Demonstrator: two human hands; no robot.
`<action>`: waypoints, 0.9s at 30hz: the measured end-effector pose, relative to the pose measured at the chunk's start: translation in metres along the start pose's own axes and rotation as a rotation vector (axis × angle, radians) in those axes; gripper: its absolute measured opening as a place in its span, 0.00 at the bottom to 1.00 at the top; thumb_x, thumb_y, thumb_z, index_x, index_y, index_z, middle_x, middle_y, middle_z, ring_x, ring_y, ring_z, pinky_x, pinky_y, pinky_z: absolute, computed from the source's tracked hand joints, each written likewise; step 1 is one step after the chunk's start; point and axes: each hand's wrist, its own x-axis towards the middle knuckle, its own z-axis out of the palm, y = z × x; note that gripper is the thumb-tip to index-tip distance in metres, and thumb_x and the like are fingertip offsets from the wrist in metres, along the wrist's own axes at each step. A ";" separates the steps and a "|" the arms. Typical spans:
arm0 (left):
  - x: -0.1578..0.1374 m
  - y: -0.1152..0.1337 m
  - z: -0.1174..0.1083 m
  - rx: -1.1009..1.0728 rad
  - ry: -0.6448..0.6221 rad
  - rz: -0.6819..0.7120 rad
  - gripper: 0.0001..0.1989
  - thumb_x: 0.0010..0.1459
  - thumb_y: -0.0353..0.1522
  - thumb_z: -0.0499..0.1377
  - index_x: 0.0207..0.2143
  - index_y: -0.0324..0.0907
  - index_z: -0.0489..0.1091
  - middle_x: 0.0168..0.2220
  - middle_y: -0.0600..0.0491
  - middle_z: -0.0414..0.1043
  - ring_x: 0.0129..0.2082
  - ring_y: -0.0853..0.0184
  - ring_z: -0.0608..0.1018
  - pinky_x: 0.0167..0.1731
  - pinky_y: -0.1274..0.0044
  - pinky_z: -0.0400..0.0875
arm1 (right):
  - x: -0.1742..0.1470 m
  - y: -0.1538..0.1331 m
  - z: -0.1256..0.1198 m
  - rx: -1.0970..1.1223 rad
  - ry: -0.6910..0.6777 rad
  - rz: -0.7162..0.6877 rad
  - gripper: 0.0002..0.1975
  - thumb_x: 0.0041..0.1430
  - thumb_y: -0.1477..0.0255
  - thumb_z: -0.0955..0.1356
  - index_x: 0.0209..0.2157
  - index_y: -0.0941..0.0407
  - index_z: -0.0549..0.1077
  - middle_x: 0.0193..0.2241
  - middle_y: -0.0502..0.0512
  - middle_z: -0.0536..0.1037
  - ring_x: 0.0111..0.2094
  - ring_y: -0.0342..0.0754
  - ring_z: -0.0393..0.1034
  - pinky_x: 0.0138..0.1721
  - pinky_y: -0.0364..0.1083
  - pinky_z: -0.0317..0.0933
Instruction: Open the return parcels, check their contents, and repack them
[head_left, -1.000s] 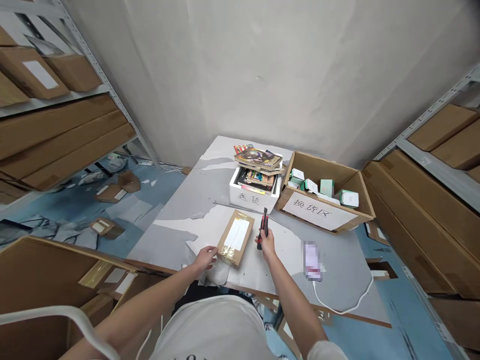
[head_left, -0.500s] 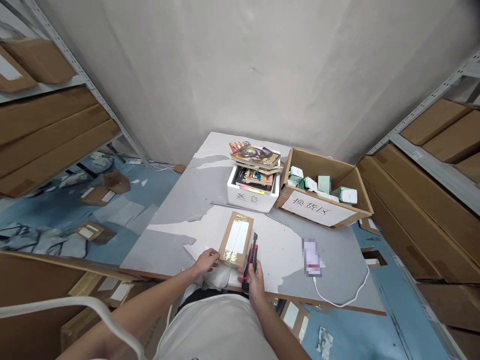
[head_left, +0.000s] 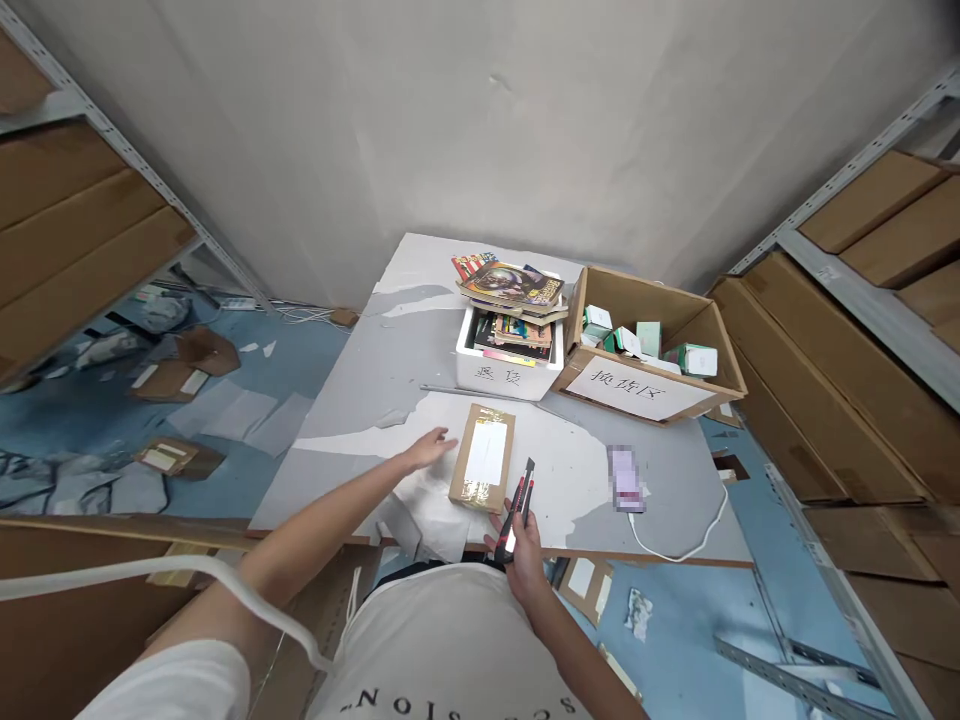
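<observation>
Behind the parcel — right hand gripping cutter, left hand spread — bin holds books.

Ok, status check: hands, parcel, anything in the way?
Right hand grips box cutter at near table edge. Left hand open beside taped parcel. Parcel flat, sealed. Phone lies clear to the right.

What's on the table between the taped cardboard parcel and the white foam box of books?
Nothing but bare tabletop lies between the parcel and the foam box, as the head view shows.
</observation>
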 end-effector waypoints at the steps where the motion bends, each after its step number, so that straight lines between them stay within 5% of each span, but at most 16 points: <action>1: 0.013 0.011 -0.001 -0.007 0.027 0.083 0.28 0.46 0.39 0.64 0.51 0.40 0.68 0.59 0.38 0.64 0.57 0.53 0.69 0.49 0.70 0.66 | -0.002 0.001 0.000 0.010 0.002 -0.002 0.29 0.45 0.54 0.74 0.49 0.43 0.67 0.56 0.52 0.68 0.50 0.55 0.71 0.36 0.51 0.71; 5: 0.058 0.048 0.008 0.021 -0.028 0.261 0.21 0.51 0.33 0.60 0.50 0.43 0.70 0.60 0.45 0.63 0.59 0.57 0.68 0.55 0.72 0.62 | -0.004 0.009 0.003 0.055 0.026 -0.022 0.30 0.47 0.54 0.73 0.51 0.42 0.65 0.56 0.52 0.68 0.53 0.55 0.69 0.38 0.51 0.71; 11: 0.078 0.055 0.027 0.106 -0.075 0.229 0.08 0.50 0.29 0.59 0.34 0.41 0.76 0.39 0.49 0.78 0.46 0.59 0.76 0.50 0.72 0.67 | 0.008 0.016 0.007 0.091 0.126 -0.122 0.27 0.47 0.56 0.74 0.47 0.48 0.66 0.50 0.52 0.74 0.44 0.48 0.73 0.46 0.49 0.69; 15: 0.067 0.038 0.009 0.128 0.050 0.209 0.05 0.49 0.28 0.60 0.29 0.42 0.75 0.37 0.49 0.77 0.46 0.58 0.75 0.51 0.71 0.66 | 0.031 -0.008 0.003 0.013 0.153 -0.223 0.23 0.48 0.57 0.73 0.43 0.52 0.67 0.43 0.52 0.77 0.35 0.43 0.74 0.39 0.45 0.69; 20: 0.037 0.002 -0.021 0.101 0.137 0.145 0.06 0.50 0.34 0.61 0.29 0.40 0.72 0.33 0.49 0.75 0.36 0.62 0.77 0.37 0.73 0.74 | 0.081 -0.069 0.004 -0.152 0.004 -0.243 0.25 0.42 0.56 0.75 0.39 0.54 0.68 0.38 0.52 0.78 0.30 0.43 0.73 0.31 0.45 0.69; 27: -0.017 -0.055 -0.012 -0.103 0.117 0.067 0.18 0.43 0.45 0.65 0.29 0.39 0.69 0.32 0.52 0.70 0.31 0.66 0.76 0.28 0.75 0.76 | 0.136 -0.114 0.025 -0.448 -0.125 -0.256 0.27 0.41 0.53 0.74 0.38 0.56 0.68 0.40 0.56 0.78 0.28 0.43 0.72 0.34 0.47 0.70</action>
